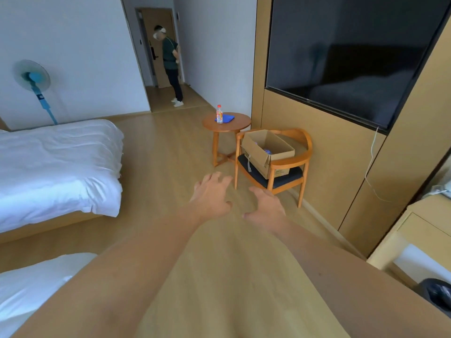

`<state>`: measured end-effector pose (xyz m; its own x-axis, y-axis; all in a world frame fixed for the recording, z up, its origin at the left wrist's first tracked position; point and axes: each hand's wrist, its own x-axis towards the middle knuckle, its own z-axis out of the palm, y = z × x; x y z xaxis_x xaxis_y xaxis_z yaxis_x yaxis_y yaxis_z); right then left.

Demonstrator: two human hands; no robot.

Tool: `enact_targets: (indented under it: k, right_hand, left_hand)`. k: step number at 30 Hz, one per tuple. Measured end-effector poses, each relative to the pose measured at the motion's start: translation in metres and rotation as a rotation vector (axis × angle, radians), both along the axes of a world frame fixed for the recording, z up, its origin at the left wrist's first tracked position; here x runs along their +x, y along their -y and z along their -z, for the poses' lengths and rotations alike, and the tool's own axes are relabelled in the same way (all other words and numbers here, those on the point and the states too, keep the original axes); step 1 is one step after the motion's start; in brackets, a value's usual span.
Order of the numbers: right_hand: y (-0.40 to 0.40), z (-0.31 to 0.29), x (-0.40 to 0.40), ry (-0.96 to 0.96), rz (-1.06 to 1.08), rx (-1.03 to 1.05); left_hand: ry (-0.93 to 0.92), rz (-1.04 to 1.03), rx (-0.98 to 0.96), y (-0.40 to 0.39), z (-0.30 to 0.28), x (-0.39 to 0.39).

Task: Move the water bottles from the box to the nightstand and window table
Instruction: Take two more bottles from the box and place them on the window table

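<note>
A: Hands out in front of you, both empty. Your left hand (pixel 211 196) has its fingers spread and relaxed, your right hand (pixel 266 204) hangs loose with fingers slightly curled, nothing in either.

B: And the box?

A: Cardboard box (pixel 267 152) sits on the seat of the wooden chair (pixel 296 158), well ahead of your hands. Something bluish shows low inside the box, likely bottles, but you can't count them from here.

B: Anything delivered yet?

A: One bottle (pixel 219 114) stands upright on the round table (pixel 227 126) just behind the box, touching a blue cloth (pixel 227 118). Whether that counts as the window table, I can't tell; no window or nightstand is in sight.

B: So what's left?

A: By my reading, most of it. You need to close on the box, reach in and lift a bottle.
</note>
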<state>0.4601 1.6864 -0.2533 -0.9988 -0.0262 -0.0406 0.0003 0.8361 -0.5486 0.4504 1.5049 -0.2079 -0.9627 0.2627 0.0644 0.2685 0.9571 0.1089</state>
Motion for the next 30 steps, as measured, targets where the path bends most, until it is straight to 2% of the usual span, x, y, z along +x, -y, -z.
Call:
enact_targets:
  k: [11, 21, 30]
  right_hand:
    - [-0.020, 0.008, -0.186, 0.055, 0.009, 0.036]
    - [-0.006, 0.026, -0.379, 0.051, 0.148, 0.055]
    - [0.008, 0.032, -0.525, 0.114, 0.303, 0.012]
  left_hand:
    - [0.087, 0.009, 0.046, -0.023, 0.022, -0.187]
    - [0.033, 0.185, 0.083, -0.014, 0.036, -0.415]
    - [0.106, 0.334, 0.062, -0.016, 0.053, -0.594]
